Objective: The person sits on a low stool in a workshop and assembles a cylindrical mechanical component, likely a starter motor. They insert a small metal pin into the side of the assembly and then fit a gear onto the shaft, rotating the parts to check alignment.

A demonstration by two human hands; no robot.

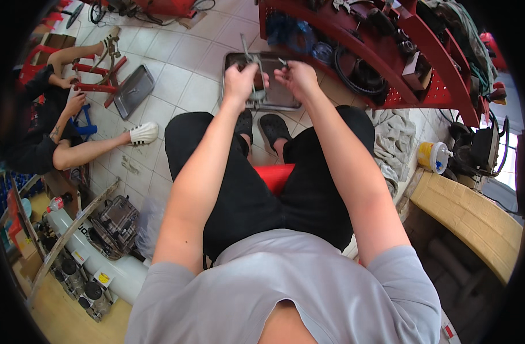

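Note:
Over a dark metal tray (pixel 285 103) on the floor in front of my feet, my left hand (pixel 241 83) is closed around a greyish metal part (pixel 258 94). A long thin arm of that part sticks up beyond my fingers, and my palm hides some of its body. Close by on the right, my right hand (pixel 300 79) pinches a small metal piece (pixel 282 62) between thumb and forefinger. Its other fingers are curled loosely toward the metal part. The small piece is too small to name.
A red rack (pixel 446 74) with tools and parts curves along the right, beside a grey cloth (pixel 391 140) and a yellow-white bucket (pixel 433 156). At left, a co-worker handles a red metal frame (pixel 96 87) near another tray (pixel 133 92). A white tank (pixel 96 246) lies lower left.

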